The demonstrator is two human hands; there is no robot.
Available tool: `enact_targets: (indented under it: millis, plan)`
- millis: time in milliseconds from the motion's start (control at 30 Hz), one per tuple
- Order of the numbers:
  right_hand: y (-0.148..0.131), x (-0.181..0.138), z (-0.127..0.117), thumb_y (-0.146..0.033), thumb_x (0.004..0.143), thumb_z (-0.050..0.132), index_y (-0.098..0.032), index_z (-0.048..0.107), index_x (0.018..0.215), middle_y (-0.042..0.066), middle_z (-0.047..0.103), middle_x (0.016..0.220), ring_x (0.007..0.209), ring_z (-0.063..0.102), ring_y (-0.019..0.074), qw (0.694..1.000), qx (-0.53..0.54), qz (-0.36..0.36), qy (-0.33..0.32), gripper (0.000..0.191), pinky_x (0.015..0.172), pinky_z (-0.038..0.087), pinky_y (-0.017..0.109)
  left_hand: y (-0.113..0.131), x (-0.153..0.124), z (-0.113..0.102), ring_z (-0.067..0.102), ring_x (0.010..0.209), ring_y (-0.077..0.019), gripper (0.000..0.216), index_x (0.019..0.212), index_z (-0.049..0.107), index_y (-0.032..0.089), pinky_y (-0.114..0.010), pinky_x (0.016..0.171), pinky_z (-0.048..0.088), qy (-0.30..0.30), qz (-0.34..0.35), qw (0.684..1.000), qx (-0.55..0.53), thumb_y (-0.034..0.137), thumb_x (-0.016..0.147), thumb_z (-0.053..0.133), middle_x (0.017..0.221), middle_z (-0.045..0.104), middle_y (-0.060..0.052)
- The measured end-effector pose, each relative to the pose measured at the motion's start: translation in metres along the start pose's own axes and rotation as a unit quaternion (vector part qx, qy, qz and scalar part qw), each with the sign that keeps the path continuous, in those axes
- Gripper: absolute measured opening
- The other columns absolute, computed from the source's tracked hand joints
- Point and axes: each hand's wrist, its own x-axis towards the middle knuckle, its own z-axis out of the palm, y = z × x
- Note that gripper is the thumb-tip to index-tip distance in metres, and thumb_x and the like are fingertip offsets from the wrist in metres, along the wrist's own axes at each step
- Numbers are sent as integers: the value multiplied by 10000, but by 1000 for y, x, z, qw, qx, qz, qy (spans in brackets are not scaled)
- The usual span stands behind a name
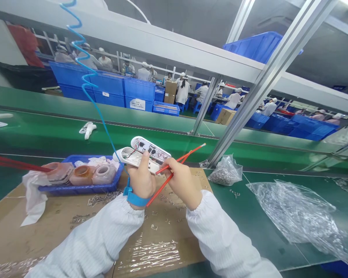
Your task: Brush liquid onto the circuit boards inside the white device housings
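Note:
A white plastic housing lies opened in two halves in front of me, with a circuit board and thin wires in its upper half. My left hand is closed around the lower half, the thumb pressing on its inside. A blue wrist strap with a coiled cord circles that wrist. Between the fingers of my right hand are two thin red sticks, crossed, one showing a pale tip. The right fingertips are close to the housing's right end; whether they touch it I cannot tell.
A blue tray holds several small jars and white cloth. Tiny metal parts lie scattered on the cardboard. Plastic bags of metal parts are on the right. A metal post rises ahead beside a green conveyor.

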Motion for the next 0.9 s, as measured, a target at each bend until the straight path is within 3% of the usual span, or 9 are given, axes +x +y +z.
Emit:
enact_targets:
  millis: [200, 367, 500, 733, 900]
  plan:
    - [3, -5, 13, 1, 755, 455, -192, 577, 820, 23, 627, 779, 732, 565, 153, 994, -50, -67, 75, 237, 635, 445, 219, 12, 1, 5, 672, 854, -223, 256, 995, 608, 214, -377, 728, 565, 16, -68, 997, -26, 194, 745, 658, 1010, 678, -49]
    - [4, -9, 18, -47, 838, 449, -162, 595, 844, 70, 604, 812, 787, 548, 175, 978, -105, -148, 106, 185, 676, 484, 264, 13, 3, 6, 663, 897, -232, 252, 1008, 602, 225, -403, 770, 557, 24, -89, 995, -30, 206, 762, 654, 1078, 654, -52]
    - [4, -12, 17, -42, 862, 416, -142, 598, 887, 88, 603, 808, 836, 541, 197, 966, -128, -199, 107, 209, 702, 498, 295, 13, 5, 6, 660, 892, -209, 209, 1000, 605, 222, -382, 805, 550, 16, -114, 993, -30, 198, 792, 615, 1060, 662, -47]
    - [4, -16, -1, -18, 849, 384, -113, 596, 1024, 130, 607, 948, 914, 558, 201, 968, -141, -201, 55, 290, 738, 526, 304, 12, 11, 5, 655, 850, -186, 128, 912, 600, 210, -362, 796, 548, -15, -152, 985, -74, 147, 801, 586, 937, 668, -18]
    - [-6, -20, 0, -23, 878, 397, -47, 600, 1044, 165, 634, 959, 983, 570, 218, 946, -175, -256, 96, 264, 810, 527, 326, 11, 17, -3, 644, 837, -157, 61, 880, 589, 198, -306, 792, 541, 8, -212, 975, -65, 171, 828, 570, 925, 655, -25]
